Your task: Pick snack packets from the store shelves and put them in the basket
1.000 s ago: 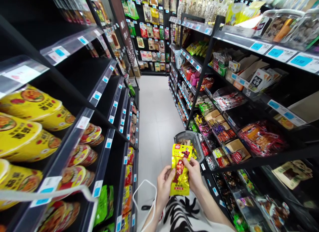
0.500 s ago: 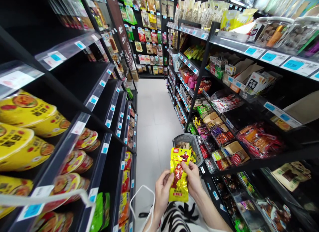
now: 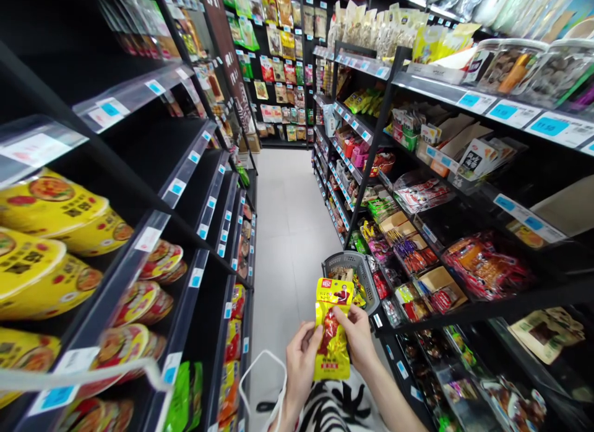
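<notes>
The left hand (image 3: pixel 301 351) and right hand (image 3: pixel 359 339), nearly closed, are pinching the yellow packet (image 3: pixel 330 336) by opposite sides, presumably keeping its printed front readable.

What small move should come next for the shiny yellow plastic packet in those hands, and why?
Perhaps lower the shiny yellow plastic packet into the grey perforated plastic basket: the left hand and right hand hold it, and the basket, with packages inside, sits just beyond.

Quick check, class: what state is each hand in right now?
Left hand: closed, holding the left edge of a yellow rectangular plastic packet.
Right hand: closed, holding the same packet's right side.
</notes>
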`<action>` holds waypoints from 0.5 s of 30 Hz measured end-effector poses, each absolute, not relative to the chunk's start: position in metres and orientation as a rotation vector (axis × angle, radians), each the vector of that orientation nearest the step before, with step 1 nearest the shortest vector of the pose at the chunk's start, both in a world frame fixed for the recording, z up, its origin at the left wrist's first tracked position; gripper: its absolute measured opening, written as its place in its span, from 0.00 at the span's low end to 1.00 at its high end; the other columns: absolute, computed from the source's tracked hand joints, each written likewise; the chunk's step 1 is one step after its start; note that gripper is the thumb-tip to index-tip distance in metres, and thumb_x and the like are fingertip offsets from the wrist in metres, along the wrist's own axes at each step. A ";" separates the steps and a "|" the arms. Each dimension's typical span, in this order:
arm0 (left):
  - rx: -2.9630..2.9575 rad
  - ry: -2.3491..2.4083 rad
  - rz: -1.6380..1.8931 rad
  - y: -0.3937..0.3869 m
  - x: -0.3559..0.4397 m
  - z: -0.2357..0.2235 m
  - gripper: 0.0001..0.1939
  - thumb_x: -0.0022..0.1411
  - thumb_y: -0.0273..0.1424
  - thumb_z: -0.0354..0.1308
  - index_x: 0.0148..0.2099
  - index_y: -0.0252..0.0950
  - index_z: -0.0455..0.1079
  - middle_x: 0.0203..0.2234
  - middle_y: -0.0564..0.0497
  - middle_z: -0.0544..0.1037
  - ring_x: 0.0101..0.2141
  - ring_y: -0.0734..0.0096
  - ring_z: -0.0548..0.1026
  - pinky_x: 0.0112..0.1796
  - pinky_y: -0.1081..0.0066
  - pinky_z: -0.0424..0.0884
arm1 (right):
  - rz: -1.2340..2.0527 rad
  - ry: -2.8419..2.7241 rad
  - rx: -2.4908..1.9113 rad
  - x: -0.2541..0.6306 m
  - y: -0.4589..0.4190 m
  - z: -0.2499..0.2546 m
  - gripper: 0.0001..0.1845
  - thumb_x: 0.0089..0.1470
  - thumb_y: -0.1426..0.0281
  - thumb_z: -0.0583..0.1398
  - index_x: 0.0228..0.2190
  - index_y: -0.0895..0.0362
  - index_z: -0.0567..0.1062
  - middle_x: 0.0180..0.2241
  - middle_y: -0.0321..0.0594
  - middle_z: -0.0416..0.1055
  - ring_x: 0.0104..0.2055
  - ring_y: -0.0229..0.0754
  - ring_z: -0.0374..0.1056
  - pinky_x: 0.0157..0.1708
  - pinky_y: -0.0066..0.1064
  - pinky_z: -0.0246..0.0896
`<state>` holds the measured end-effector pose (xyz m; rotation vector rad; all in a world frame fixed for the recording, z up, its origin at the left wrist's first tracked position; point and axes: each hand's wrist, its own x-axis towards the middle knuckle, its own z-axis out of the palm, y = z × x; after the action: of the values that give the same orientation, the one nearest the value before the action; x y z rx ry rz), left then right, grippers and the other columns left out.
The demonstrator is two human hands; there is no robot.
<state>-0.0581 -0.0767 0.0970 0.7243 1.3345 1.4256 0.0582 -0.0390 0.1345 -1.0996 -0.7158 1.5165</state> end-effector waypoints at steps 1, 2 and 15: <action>0.722 1.330 1.424 -0.077 -0.058 0.096 0.19 0.52 0.45 0.69 0.34 0.33 0.76 0.28 0.50 0.77 0.29 0.68 0.75 0.30 0.74 0.72 | 1.516 -0.714 -1.100 0.057 -0.039 0.135 0.15 0.47 0.59 0.72 0.32 0.57 0.81 0.29 0.39 0.78 0.29 0.39 0.70 0.33 0.28 0.65; 0.721 1.325 1.422 -0.076 -0.058 0.096 0.19 0.52 0.45 0.69 0.34 0.33 0.76 0.28 0.49 0.77 0.29 0.68 0.75 0.31 0.74 0.72 | 1.513 -0.705 -1.099 0.057 -0.039 0.136 0.15 0.46 0.60 0.72 0.32 0.57 0.81 0.29 0.39 0.78 0.29 0.39 0.71 0.33 0.29 0.66; 0.859 1.349 1.410 -0.076 -0.060 0.092 0.15 0.58 0.43 0.65 0.35 0.34 0.77 0.27 0.52 0.72 0.30 0.70 0.70 0.31 0.75 0.69 | 1.440 -0.660 -1.100 0.053 -0.039 0.129 0.16 0.44 0.61 0.73 0.32 0.56 0.79 0.31 0.38 0.78 0.30 0.40 0.71 0.34 0.31 0.67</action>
<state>-0.0602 -0.0762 0.0918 0.8589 1.3486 1.4102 0.0525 -0.0388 0.1293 -1.1004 -0.6600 1.4401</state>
